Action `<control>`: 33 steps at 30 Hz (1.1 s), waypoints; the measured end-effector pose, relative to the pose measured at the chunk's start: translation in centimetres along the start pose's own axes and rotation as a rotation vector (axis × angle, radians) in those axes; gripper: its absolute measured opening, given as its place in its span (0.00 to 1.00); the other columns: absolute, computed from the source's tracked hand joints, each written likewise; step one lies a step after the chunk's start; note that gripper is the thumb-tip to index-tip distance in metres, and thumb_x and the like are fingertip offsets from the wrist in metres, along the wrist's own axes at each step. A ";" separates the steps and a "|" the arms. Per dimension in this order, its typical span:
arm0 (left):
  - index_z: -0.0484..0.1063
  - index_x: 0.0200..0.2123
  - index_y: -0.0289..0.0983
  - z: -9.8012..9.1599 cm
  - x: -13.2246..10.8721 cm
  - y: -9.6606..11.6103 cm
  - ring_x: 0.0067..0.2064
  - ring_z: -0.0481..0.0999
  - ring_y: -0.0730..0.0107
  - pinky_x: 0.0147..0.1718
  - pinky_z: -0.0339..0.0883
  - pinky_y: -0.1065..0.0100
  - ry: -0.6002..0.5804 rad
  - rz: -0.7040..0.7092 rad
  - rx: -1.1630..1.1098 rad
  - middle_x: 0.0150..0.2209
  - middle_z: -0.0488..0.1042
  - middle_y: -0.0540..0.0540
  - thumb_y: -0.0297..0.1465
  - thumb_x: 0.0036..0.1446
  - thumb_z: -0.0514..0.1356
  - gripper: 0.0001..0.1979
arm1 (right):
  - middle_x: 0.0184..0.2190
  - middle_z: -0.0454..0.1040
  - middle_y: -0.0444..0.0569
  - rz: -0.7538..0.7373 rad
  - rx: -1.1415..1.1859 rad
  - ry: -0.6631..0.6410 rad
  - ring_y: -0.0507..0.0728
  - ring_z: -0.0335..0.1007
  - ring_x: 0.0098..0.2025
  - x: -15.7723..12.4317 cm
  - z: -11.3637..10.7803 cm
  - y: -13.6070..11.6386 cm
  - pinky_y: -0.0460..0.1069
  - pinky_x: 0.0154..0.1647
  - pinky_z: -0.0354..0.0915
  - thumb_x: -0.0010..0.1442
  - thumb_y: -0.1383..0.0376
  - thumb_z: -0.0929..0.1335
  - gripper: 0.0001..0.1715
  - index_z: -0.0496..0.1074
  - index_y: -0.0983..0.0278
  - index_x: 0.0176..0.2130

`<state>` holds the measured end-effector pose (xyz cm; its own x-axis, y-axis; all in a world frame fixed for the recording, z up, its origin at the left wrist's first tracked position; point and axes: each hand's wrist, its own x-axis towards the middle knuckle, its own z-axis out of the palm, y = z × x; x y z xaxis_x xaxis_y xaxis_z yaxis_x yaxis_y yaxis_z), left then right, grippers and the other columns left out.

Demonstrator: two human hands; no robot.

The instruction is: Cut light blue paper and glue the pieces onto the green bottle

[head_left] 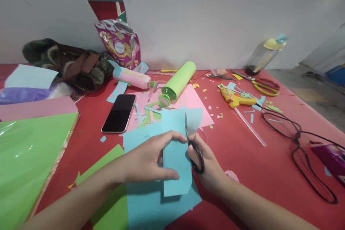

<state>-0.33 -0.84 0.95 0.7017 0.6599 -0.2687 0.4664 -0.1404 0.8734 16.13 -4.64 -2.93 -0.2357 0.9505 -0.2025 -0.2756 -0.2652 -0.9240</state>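
My left hand (147,160) pinches a light blue paper piece (176,151), held upright above the red table (237,158). My right hand (208,165) grips black-handled scissors (194,151), whose blades point up along the right edge of that paper. Under both hands lie more light blue sheets (151,205) and a green sheet (113,208). Behind the held paper are a pink sheet (192,102) and green and blue cut scraps.
A phone (119,113), a lime green tube (179,80), a pink bottle (132,78), a yellow glue gun (235,99) with black cord (296,140), red-yellow scissors (262,84), a snack bag (120,43), a water bottle (265,54), green paper stack (27,158) left.
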 end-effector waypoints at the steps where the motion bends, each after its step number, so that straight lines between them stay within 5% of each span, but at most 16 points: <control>1: 0.56 0.48 0.45 0.0 0.0 0.0 0.23 0.57 0.78 0.21 0.56 0.76 -0.003 -0.001 0.001 0.30 0.61 0.54 0.35 0.43 0.63 0.28 | 0.19 0.48 0.35 0.004 0.003 0.001 0.46 0.39 0.19 0.0 0.0 0.0 0.43 0.19 0.43 0.50 0.49 0.65 0.20 0.54 0.60 0.29; 33: 0.57 0.48 0.44 0.2 0.0 -0.1 0.24 0.61 0.78 0.21 0.57 0.75 -0.010 0.015 -0.005 0.34 0.63 0.52 0.36 0.43 0.63 0.27 | 0.18 0.49 0.35 0.037 -0.016 0.068 0.46 0.41 0.19 0.0 0.2 -0.3 0.43 0.18 0.44 0.47 0.48 0.66 0.23 0.54 0.60 0.28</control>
<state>-0.26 -1.04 0.79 0.7141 0.6502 -0.2593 0.4529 -0.1466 0.8794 16.03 -4.60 -2.56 -0.1813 0.9491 -0.2576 -0.2530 -0.2982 -0.9204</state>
